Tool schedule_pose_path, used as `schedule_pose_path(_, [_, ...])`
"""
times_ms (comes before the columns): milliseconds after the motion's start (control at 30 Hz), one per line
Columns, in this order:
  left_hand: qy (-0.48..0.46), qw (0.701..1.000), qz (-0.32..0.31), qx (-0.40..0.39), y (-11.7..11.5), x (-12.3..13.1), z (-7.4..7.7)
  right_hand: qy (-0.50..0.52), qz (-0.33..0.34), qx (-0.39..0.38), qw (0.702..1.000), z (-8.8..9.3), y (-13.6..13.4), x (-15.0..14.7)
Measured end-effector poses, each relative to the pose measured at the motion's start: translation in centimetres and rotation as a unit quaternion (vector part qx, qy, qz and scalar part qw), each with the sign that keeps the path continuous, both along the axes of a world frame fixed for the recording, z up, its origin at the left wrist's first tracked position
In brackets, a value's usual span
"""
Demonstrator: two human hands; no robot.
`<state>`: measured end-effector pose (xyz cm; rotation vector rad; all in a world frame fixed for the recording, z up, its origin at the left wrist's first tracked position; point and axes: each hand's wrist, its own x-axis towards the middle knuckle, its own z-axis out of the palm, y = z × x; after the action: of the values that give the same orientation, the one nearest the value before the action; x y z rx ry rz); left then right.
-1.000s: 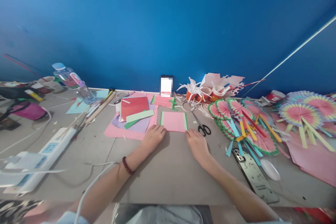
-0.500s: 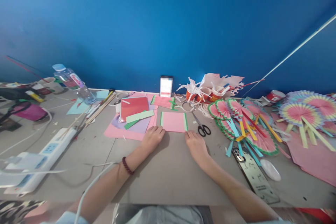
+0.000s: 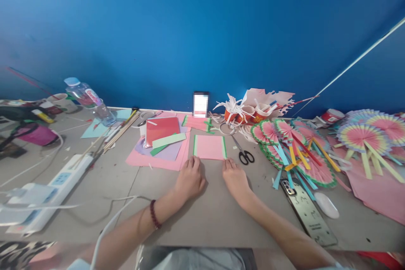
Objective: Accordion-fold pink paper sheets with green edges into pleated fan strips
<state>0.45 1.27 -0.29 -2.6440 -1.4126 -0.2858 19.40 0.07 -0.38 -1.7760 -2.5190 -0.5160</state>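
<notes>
A pink sheet of paper with green strips along its left and right edges lies flat on the grey table. My left hand, a beaded bracelet on its wrist, has its fingers curled at the sheet's near left corner. At the near right corner my right hand grips the edge with closed fingers. The thumbs are mostly hidden from above. Black-handled scissors lie just right of the sheet. Behind it is a pleated pink paper with green edges.
Stacked coloured papers lie to the left, with wooden sticks, a leaning bottle and a power strip beyond. Pleated paper fans, a patterned phone and red cups are at the right. A lit phone leans against the wall.
My left hand has shifted slightly right and nearer to me, from the sheet's left side to its near left corner. My right hand has barely moved; the sheet stays in place.
</notes>
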Motion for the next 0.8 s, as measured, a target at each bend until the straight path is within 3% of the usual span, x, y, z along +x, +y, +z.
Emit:
schedule_pose_path(233, [-0.031,0.999,0.031,0.002,-0.7,0.6,-0.8,0.026,-0.015,-0.019,0.999,0.0,-0.1,-0.3])
schedule_pose_path(500, [-0.046,0.999,0.017,0.006,-0.2,0.6,0.1,0.045,-0.012,-0.025,0.999,1.0,-0.3,-0.7])
schedule_pose_path(633, [-0.065,0.997,-0.008,0.029,0.8,-0.1,0.5,0.056,-0.021,-0.033,0.998,1.0,-0.1,-0.6])
schedule_pose_path(800, [-0.122,0.992,-0.033,-0.023,3.4,-2.0,0.3,0.085,-0.03,-0.039,0.995,0.9,0.9,0.7])
